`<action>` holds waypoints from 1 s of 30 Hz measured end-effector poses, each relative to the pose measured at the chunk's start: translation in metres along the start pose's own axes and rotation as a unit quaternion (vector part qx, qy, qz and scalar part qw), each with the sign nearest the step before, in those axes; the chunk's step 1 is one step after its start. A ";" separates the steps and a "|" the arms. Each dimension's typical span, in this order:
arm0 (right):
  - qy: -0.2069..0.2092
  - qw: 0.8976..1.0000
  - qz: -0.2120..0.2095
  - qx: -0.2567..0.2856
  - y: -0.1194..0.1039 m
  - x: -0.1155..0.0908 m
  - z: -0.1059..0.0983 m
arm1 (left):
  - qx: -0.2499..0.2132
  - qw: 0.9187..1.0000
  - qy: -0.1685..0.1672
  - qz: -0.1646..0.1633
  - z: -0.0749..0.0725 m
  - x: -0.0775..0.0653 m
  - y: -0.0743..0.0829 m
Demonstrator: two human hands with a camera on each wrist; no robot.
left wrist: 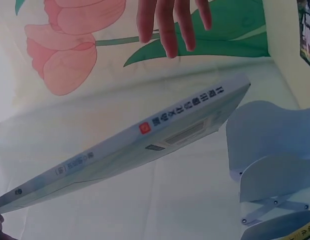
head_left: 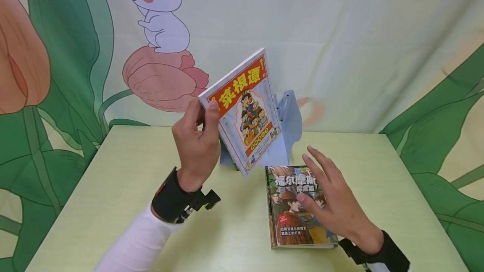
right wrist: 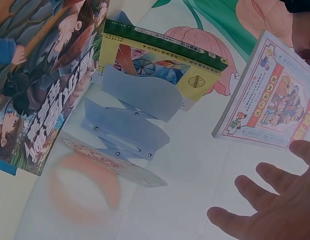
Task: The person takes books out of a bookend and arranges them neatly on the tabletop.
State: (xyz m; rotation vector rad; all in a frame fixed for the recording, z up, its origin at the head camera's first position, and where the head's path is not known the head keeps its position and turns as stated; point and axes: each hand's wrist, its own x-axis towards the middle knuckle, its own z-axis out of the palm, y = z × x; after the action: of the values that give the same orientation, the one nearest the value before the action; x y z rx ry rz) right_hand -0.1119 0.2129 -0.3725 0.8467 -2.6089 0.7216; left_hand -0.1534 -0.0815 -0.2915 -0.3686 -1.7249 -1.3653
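My left hand pinches a comic book by its left edge and holds it up, tilted, above the table. The cover has a red title band with yellow characters and a cluster of cartoon figures; its spine shows in the left wrist view. Over a small stack of books hovers my right hand, fingers spread and holding nothing. The topmost book shows illustrated people and white lettering. Behind the held book is a light blue folding book rack, partly hidden in the head view.
A yellow book with a green spine stands at one end of the rack in the right wrist view. The pale table meets a printed cloth backdrop behind the rack.
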 end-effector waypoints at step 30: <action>0.021 0.991 0.014 0.132 0.024 0.028 0.007 | -0.102 0.974 -0.103 -0.175 0.013 -0.028 0.005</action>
State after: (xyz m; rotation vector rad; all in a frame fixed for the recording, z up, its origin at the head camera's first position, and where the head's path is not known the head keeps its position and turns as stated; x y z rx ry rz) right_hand -0.1494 0.2123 -0.3753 0.8577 -2.5285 1.0971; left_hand -0.1399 -0.0608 -0.3100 -0.3405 -1.8855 -1.8226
